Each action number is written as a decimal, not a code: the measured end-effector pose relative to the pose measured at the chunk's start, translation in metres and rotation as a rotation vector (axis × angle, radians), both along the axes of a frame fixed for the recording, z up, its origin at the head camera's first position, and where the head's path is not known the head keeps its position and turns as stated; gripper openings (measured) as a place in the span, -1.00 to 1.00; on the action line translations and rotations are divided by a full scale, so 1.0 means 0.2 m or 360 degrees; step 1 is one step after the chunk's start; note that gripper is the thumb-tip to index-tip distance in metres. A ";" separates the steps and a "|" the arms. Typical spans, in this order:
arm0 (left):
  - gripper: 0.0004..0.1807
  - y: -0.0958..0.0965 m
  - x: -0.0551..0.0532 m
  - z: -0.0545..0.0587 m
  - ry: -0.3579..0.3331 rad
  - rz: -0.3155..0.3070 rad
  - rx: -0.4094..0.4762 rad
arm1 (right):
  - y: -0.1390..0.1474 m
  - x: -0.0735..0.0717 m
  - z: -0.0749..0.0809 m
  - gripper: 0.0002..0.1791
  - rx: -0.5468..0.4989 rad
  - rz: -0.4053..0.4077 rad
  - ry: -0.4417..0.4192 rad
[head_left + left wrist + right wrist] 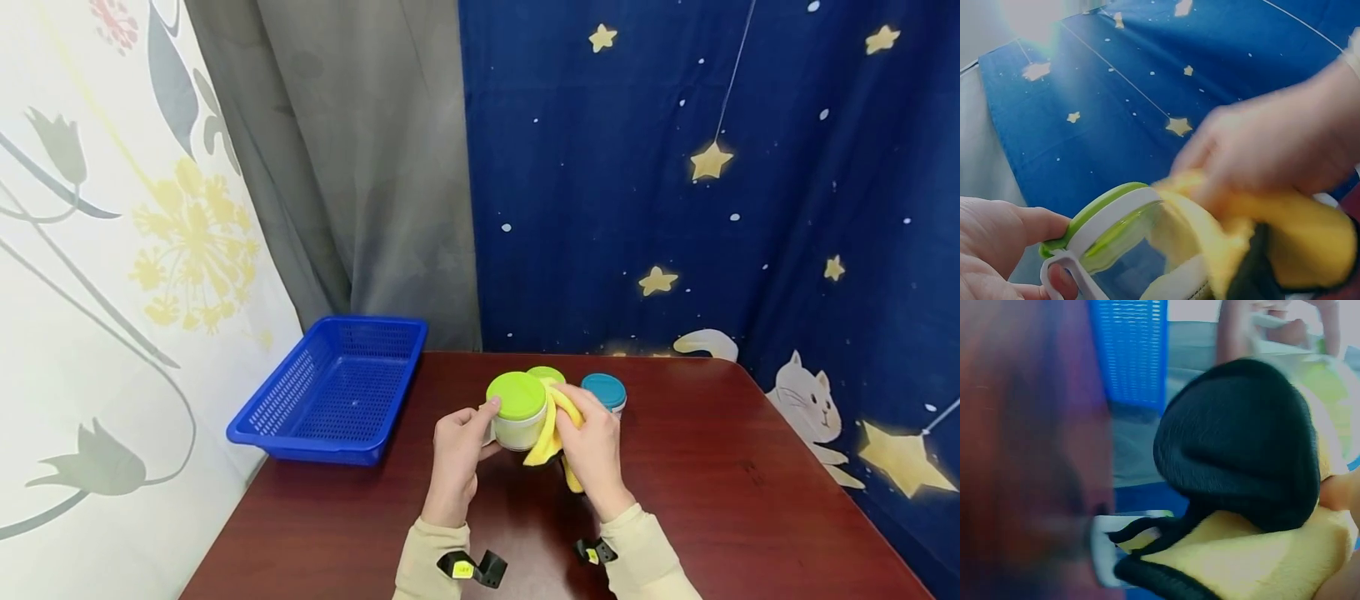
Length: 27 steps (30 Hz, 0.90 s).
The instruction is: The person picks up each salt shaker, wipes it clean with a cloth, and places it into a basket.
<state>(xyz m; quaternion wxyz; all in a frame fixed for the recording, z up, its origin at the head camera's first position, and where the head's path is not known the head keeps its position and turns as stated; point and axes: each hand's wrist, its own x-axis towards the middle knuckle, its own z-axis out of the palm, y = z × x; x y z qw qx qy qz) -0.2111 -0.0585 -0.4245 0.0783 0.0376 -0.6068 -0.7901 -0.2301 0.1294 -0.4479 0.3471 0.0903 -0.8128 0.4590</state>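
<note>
Cream sleeves come nearest in the head view, with black wrist straps over them; the marks on one strap's yellow label are too small to read. Beyond, the left hand holds a clear jar, thumb on the rim of its green lid. Its long axis stands roughly upright, lid up, above the table's far middle. The right hand pinches a yellow cloth against the jar's right side. Just behind stands a second green-lidded jar, a blue-lidded jar to its right. Wide tabletop runs right to the slanting edge; the far edge lies near. A blue basket overhangs the left edge.

In the left wrist view the jar leans, lid toward upper left, its white handle by the left fingers; the right hand and cloth blur.

Across the right wrist view spreads the cloth's dark fold; the right fingers, cut off by the frame, grip its yellow part.
</note>
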 end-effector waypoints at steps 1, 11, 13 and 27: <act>-0.48 0.00 0.00 0.00 0.0002 -0.0005 -0.0004 | 0.00 0.00 -0.02 -0.64 -0.0003 -0.0012 -0.0048; -0.51 0.00 -0.02 -0.02 -0.0026 -0.0034 0.0068 | 0.01 0.00 -0.07 -0.64 -0.0034 -0.0012 -0.0209; -0.51 0.00 -0.02 -0.02 -0.0027 -0.0025 0.0073 | 0.01 0.01 -0.06 -0.64 -0.0041 -0.0013 -0.0235; -0.52 -0.01 -0.03 -0.02 -0.0044 -0.0108 -0.0036 | 0.02 0.01 -0.02 -0.60 -0.0143 0.0068 -0.0258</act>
